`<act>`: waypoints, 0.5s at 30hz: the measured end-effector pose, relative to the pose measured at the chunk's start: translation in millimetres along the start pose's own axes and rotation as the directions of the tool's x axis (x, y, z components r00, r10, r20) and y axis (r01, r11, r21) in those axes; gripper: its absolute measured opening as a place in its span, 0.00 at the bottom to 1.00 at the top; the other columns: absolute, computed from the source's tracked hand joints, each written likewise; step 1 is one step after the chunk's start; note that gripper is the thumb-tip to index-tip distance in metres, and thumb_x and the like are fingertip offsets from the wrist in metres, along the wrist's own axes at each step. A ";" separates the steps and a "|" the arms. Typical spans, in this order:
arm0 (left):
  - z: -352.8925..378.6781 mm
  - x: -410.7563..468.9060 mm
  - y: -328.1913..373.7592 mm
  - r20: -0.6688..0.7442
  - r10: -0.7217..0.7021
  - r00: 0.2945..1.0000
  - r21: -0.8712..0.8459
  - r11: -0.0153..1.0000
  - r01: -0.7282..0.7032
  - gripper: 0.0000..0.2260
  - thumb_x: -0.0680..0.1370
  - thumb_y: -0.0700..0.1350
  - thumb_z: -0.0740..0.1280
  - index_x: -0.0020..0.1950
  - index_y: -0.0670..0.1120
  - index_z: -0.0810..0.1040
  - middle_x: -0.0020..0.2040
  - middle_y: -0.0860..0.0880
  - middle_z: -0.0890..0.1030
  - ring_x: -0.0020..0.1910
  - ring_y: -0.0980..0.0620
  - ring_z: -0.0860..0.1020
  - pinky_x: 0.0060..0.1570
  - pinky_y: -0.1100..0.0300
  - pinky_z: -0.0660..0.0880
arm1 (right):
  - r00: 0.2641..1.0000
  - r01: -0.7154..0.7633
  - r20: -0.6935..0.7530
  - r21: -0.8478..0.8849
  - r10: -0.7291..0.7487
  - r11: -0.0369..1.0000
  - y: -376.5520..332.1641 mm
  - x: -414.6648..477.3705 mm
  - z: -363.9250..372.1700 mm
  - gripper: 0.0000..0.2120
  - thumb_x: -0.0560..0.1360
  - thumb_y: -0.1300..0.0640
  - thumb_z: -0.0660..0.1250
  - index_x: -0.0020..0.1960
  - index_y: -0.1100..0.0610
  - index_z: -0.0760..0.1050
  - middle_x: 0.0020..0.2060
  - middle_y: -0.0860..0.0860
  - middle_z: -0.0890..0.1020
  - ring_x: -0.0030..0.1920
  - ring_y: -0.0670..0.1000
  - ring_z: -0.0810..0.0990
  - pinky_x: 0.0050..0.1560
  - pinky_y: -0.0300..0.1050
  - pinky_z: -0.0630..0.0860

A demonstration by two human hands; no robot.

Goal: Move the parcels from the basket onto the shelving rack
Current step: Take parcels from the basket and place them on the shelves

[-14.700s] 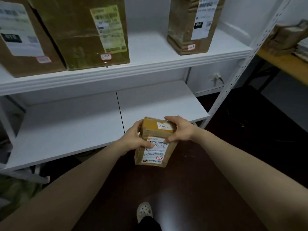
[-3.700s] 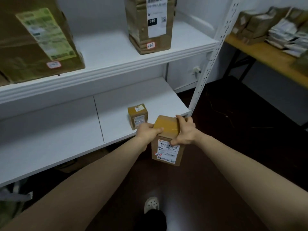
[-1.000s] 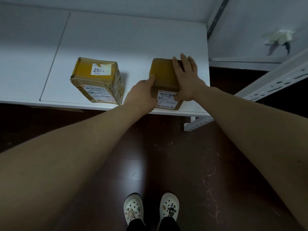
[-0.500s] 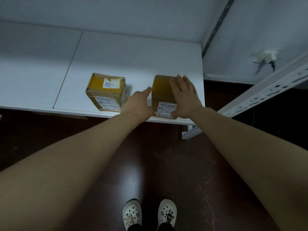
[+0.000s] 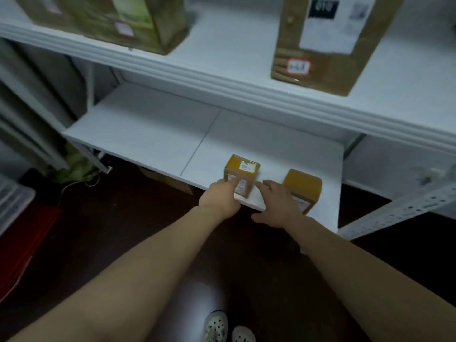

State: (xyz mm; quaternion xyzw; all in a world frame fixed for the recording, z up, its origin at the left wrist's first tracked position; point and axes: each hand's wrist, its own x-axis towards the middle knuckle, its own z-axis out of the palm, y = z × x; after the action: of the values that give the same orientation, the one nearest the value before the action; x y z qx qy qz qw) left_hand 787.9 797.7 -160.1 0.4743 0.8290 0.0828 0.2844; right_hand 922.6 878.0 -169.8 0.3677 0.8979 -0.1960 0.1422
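At frame centre the left hand is touching the tagged parcel with straight fingers. The right hand, fingers spread, is hovering just beside the second parcel. Both parcels are sitting near the front edge of the lower shelf. Placing seems done, so the next move is probably fetching another parcel from the unseen basket. Half a second earlier both hands were on the second parcel.

head cam | worn high | faces forward-down | close above shelving rack and floor
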 end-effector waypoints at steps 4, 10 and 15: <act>-37.5 -57.0 -53.4 -0.075 -0.134 0.988 -0.044 0.990 0.131 0.31 0.76 0.44 0.65 0.77 0.53 0.57 0.69 0.45 0.69 0.67 0.45 0.69 0.62 0.49 0.72 | 0.985 0.168 0.028 0.004 -0.168 0.986 -82.1 -7.3 -13.1 0.41 0.71 0.45 0.70 0.76 0.55 0.54 0.73 0.54 0.62 0.72 0.56 0.60 0.71 0.48 0.60; -91.2 -145.9 -163.4 -0.204 -0.363 0.909 -0.014 0.930 0.368 0.26 0.75 0.48 0.65 0.73 0.49 0.67 0.69 0.45 0.70 0.69 0.44 0.67 0.71 0.49 0.60 | 0.906 0.412 0.109 0.006 -0.410 0.911 -227.2 -5.4 -21.5 0.40 0.71 0.46 0.70 0.77 0.53 0.55 0.72 0.53 0.63 0.71 0.53 0.63 0.68 0.43 0.62; -142.2 -215.7 -279.1 -0.316 -0.532 0.786 -0.117 0.844 0.524 0.24 0.75 0.51 0.64 0.71 0.50 0.69 0.69 0.46 0.70 0.70 0.46 0.66 0.73 0.48 0.54 | 0.800 0.593 0.143 -0.045 -0.582 0.804 -374.1 9.5 -16.9 0.37 0.73 0.49 0.68 0.77 0.52 0.56 0.73 0.52 0.62 0.72 0.52 0.61 0.68 0.42 0.62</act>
State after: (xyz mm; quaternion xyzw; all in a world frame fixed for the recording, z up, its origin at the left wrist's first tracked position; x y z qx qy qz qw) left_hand 587.0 487.1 -71.6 0.1992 0.9634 0.0893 0.1557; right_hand 646.3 647.3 -66.1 0.0520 0.9648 -0.2130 0.1450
